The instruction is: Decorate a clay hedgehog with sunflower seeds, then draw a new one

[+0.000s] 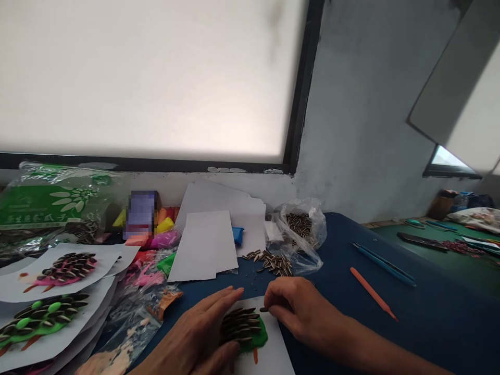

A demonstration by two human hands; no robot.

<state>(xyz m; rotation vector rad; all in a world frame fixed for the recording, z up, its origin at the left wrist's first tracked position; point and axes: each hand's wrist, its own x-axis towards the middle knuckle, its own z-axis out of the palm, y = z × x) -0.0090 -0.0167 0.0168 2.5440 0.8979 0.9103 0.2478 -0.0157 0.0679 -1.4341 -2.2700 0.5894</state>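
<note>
My left hand lies over the left side of a white sheet, fingers stretched out and thumb apart, partly covering a green clay shape. Rows of striped sunflower seeds are stuck in the clay, and a short orange-brown clay strip juts from its lower edge. Just right of the clay, my right hand pinches a single sunflower seed between thumb and fingertips. Beyond the hands, a loose pile of seeds spills beside a clear plastic bag of more seeds.
Finished-looking seed pictures are stacked at left, near packets of coloured clay and a green printed bag. Blank paper lies behind. An orange tool and blue tools lie right on the blue tabletop.
</note>
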